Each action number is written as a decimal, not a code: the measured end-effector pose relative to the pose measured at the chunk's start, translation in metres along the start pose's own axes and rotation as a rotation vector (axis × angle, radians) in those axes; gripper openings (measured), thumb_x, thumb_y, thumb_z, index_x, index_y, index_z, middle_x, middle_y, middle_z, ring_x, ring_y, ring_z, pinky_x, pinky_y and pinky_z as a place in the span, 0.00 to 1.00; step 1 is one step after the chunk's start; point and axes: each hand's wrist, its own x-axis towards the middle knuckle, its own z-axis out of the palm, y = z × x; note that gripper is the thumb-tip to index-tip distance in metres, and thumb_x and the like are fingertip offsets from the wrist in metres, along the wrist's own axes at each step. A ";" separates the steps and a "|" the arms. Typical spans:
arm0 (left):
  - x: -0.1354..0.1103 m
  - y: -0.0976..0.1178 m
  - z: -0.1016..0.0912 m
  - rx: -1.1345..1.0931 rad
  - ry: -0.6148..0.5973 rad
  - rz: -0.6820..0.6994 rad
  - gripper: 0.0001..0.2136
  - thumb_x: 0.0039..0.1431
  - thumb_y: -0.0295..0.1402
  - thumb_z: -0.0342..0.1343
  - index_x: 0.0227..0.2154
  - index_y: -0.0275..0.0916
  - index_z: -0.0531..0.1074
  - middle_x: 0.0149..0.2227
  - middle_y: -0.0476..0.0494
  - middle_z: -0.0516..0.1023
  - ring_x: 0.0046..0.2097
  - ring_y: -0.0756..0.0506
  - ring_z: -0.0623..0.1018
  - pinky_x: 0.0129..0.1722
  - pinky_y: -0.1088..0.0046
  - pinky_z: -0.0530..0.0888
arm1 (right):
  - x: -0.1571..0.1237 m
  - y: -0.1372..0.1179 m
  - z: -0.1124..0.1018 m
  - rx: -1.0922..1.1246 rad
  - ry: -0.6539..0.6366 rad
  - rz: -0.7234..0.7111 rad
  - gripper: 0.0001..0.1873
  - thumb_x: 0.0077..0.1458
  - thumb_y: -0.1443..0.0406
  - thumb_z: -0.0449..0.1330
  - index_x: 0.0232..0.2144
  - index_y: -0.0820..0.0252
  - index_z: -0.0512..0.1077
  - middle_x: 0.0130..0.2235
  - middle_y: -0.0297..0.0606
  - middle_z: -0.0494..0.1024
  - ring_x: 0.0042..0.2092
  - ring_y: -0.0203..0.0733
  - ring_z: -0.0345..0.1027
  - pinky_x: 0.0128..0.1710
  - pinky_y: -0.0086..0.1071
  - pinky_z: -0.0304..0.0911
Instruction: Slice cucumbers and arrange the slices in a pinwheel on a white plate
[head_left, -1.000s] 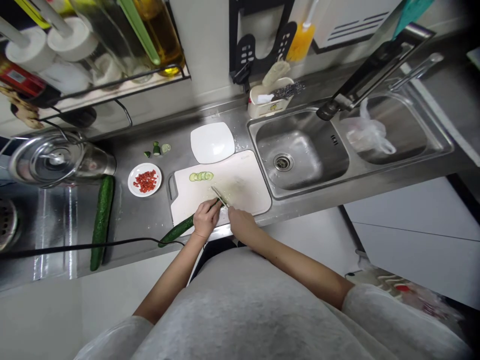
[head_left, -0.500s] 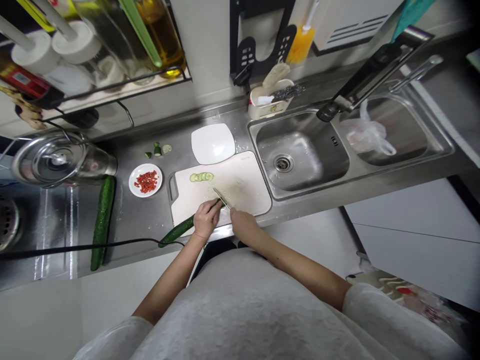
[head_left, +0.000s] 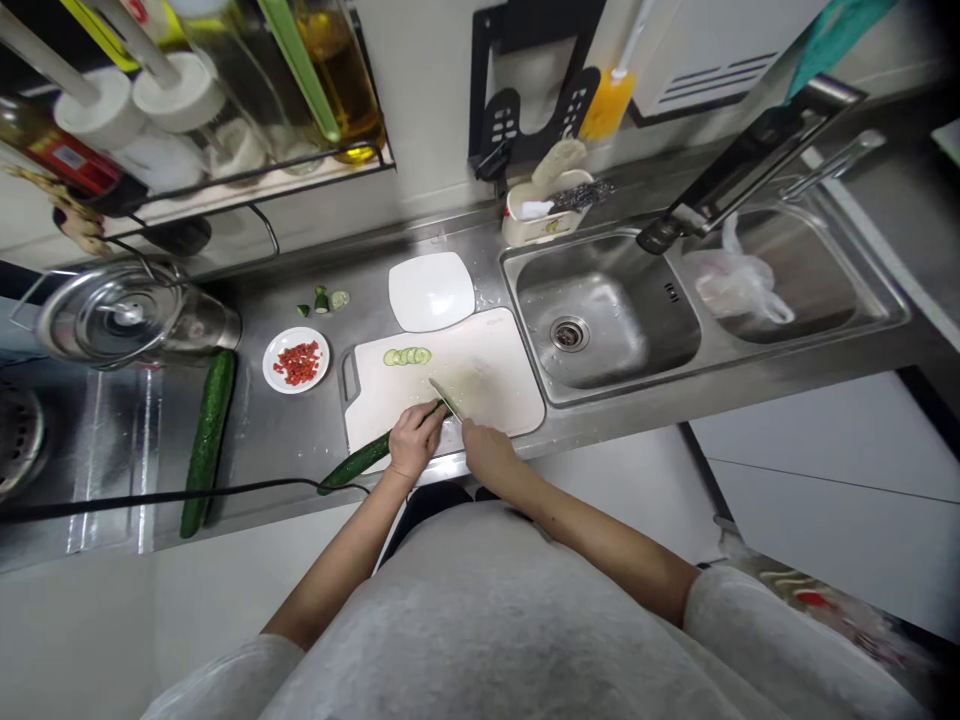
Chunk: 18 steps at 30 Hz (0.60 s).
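My left hand (head_left: 416, 438) is closed over the upper part of a dark green cucumber (head_left: 356, 463), whose lower end juts past the board's front left edge. My right hand (head_left: 487, 452) grips a knife (head_left: 448, 400); its handle is hidden inside the fist. The blade lies at the cucumber's cut end, close to my left fingertips. Beneath both is a white cutting board (head_left: 495, 365) with a grey handle slot. A short row of overlapping cucumber slices (head_left: 407, 356) rests on the board's far left part.
Behind the board stands a white square plate (head_left: 431, 290). To the left are a small plate (head_left: 324, 372) of chopped red pieces, cucumber ends (head_left: 321, 300) and a whole cucumber (head_left: 208, 440). A black cable (head_left: 150, 497) crosses the counter's front left. A double sink (head_left: 607, 300) lies right.
The whole view has shifted slightly as my head moved. Both hands, the knife and the cucumber keep nearly the same places on the board.
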 end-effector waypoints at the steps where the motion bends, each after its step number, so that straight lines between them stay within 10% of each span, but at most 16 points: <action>1: 0.000 0.000 0.000 -0.001 -0.003 -0.003 0.13 0.62 0.30 0.50 0.47 0.43 0.73 0.45 0.43 0.77 0.48 0.46 0.75 0.49 0.67 0.73 | 0.001 0.001 0.001 0.003 0.001 0.000 0.13 0.59 0.75 0.48 0.45 0.66 0.65 0.38 0.50 0.78 0.45 0.46 0.74 0.40 0.32 0.66; 18: 0.008 0.011 -0.011 -0.040 -0.081 -0.190 0.12 0.64 0.34 0.47 0.47 0.42 0.71 0.45 0.44 0.78 0.46 0.46 0.75 0.56 0.61 0.66 | 0.004 0.041 -0.020 -0.163 0.174 0.058 0.17 0.61 0.71 0.43 0.50 0.59 0.64 0.40 0.44 0.74 0.38 0.43 0.71 0.34 0.31 0.58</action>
